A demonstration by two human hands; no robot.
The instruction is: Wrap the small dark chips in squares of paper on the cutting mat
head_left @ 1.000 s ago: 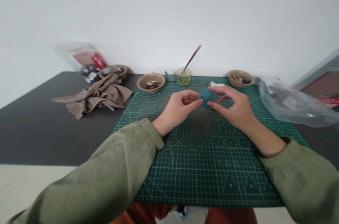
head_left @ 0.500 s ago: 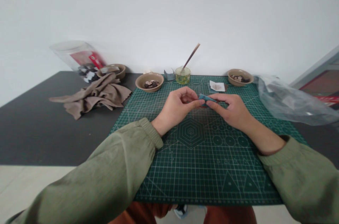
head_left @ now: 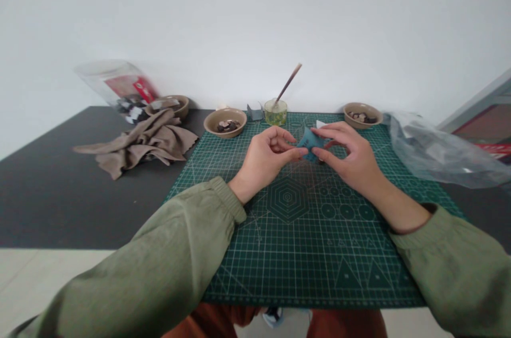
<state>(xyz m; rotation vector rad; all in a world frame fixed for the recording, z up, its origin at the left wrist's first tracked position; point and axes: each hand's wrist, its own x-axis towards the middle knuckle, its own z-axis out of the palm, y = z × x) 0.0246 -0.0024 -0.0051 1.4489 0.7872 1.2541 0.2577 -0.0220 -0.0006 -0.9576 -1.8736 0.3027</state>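
Between my hands, above the cutting mat (head_left: 287, 253), is a small blue sheet (head_left: 310, 142) with faint dark marks; whether it is paper or something stiffer I cannot tell. My left hand (head_left: 271, 154) pinches its lower left edge between thumb and fingers. On the other side, my right hand (head_left: 345, 151) grips it with the thumb in front and the fingers behind. A small dark bit shows under the sheet, too small to name. Behind my right fingers, a corner of white paper (head_left: 320, 124) peeks out, mostly hidden.
Along the back stand a brown bowl (head_left: 225, 133) with dark pieces, a yellowish glass cup (head_left: 275, 113) holding a brush-like stick (head_left: 288, 84), and another bowl (head_left: 362, 122). A brown cloth (head_left: 147, 141) and a clear container (head_left: 120, 88) lie left. Plastic bag (head_left: 439, 154) at right.
The blue sheet has turned from nearly flat and edge-on to tilted up, showing its marked face. My right fingers have risen and spread, covering most of the white paper behind.
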